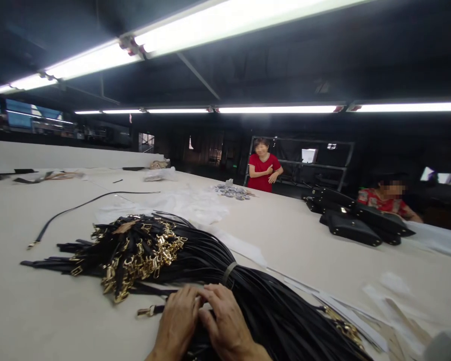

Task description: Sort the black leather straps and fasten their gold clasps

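Strap bndl beside R hand

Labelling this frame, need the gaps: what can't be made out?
Whatever is under the left hand and right hand: head view, hidden by the hands themselves.
Black straps: head view, cut off by the bottom edge.
Grey object: head view, cut off at the bottom right corner.
Small grey pieces: head view, too small to identify.
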Available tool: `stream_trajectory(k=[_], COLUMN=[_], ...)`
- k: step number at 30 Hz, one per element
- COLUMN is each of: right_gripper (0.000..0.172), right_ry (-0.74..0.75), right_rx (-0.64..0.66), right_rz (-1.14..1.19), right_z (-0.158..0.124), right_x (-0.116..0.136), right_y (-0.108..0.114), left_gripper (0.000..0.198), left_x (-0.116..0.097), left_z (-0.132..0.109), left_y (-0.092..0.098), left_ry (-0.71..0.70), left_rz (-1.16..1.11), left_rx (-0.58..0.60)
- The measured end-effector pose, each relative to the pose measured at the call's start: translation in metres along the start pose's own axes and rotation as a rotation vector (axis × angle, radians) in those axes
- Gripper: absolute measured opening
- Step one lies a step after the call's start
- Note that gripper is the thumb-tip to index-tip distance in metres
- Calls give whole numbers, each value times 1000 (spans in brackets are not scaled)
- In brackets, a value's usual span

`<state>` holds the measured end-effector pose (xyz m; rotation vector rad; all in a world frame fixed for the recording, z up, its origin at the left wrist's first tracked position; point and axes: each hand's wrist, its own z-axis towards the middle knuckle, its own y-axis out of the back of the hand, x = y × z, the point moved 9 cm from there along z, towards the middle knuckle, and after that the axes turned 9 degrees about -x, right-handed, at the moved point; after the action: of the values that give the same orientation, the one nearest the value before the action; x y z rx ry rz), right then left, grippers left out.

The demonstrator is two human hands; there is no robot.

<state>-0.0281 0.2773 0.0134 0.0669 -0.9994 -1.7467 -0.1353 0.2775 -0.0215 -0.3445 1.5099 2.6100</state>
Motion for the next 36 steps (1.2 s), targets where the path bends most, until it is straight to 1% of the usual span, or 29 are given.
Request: stream_trajectory(k=[2,4,6,9,12,16,22,25,28,31,34,36], right_gripper=[31,25,24,27,33,37,44,42,38,47,54,57], right_ry=[-29,-41,-28,-21,-34,-33,-45,-63,-79,-59,-11,13], right_rx=[-68,-101,-112,-116,-77,-37,27,45,61,116,202,267], right_rz=[-51,-83,-83,-68,-74,-97,-164,-206,-239,-242,-216,-187], right_z=[-9,-16,-18,-17,-15,-9,2,3,-1,-12,-29,-42], right_x=[-17,-28,-31,-28,-26,-28,-31,-32,-30,-22,-11,-6], right_y=[-14,-23,-27,-23,-21,-26,-35,-36,-35,-33,-24,-11], left_gripper=[37,38,37,36,33,34,34,33,30,23,22,20], left_x=[-7,-9,-8,-5,-5,-7,-8,-9,-12,-20,-37,-56], left_z=[-2,-2,-3,-4,-5,-5,-1,0,-7,-23,-45,-60], left_y=[-1,0,0,-1,0,0,-1,3,9,12,10,7], left_ry=[-24,-25,-13,-1,-8,-13,7,43,103,159,192,201], left_rz=[-14,-26,-40,-50,-43,-18,11,30,37,-1,-121,-259], left_rx=[69,81,73,54,22,-3,13,54,120,195,289,367])
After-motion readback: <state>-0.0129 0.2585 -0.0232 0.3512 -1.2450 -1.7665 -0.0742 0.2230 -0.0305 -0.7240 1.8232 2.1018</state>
